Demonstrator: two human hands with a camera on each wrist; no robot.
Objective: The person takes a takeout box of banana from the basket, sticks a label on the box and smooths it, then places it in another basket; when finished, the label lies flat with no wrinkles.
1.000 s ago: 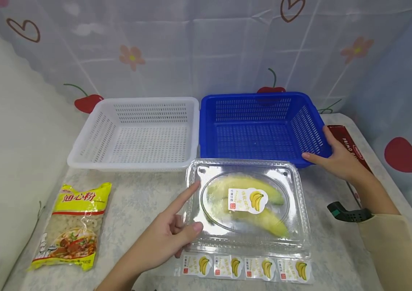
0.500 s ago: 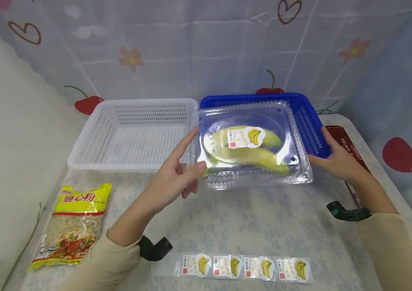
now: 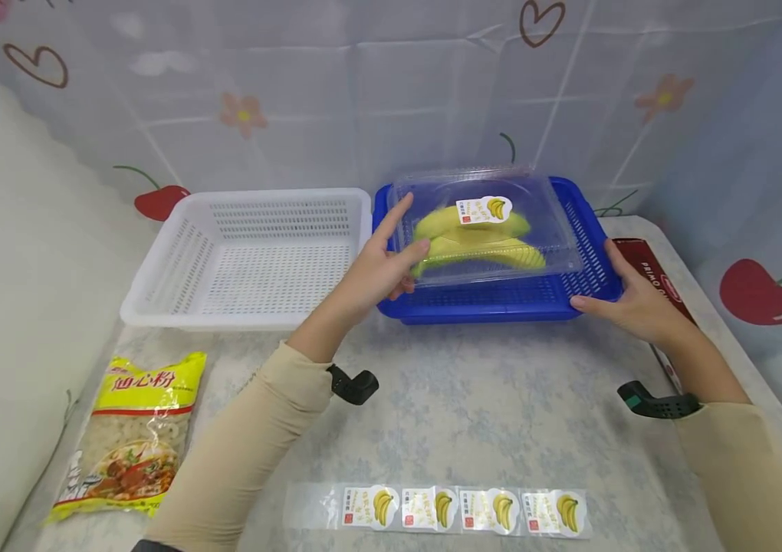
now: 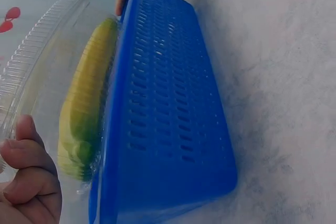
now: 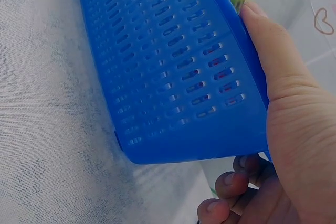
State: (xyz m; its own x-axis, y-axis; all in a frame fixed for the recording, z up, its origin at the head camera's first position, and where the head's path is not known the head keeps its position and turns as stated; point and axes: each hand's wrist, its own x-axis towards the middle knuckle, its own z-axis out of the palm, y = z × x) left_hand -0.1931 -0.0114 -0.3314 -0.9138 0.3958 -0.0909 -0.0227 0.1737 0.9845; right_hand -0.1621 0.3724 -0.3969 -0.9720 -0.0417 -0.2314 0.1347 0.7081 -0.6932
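My left hand [image 3: 384, 264] grips the left edge of a clear plastic clamshell box [image 3: 556, 257], thumb on the near side. Bananas [image 3: 477, 249] lie inside it, under a banana label sticker [image 3: 484, 210] on the lid. The box is tilted over the blue basket [image 3: 481, 313], overlapping most of its inside in the head view. In the left wrist view a banana [image 4: 86, 98] shows through the plastic just above the basket's front rim. My right hand [image 3: 639, 303] holds that basket by its right front corner; in the right wrist view the thumb [image 5: 278, 51] lies along the rim.
A white basket [image 3: 246, 320] stands left of the blue one. A yellow bag of pasta [image 3: 132, 437] lies at the left. Near the front is a strip of banana stickers [image 3: 467, 510]. A dark red box [image 3: 660, 276] lies behind my right hand; a patterned curtain [image 3: 363, 100] hangs behind.
My left hand has lifted the box of bananas off the table, away from beside the sticker strip, and carried it back over the blue basket. My right hand has stayed at the basket's corner.
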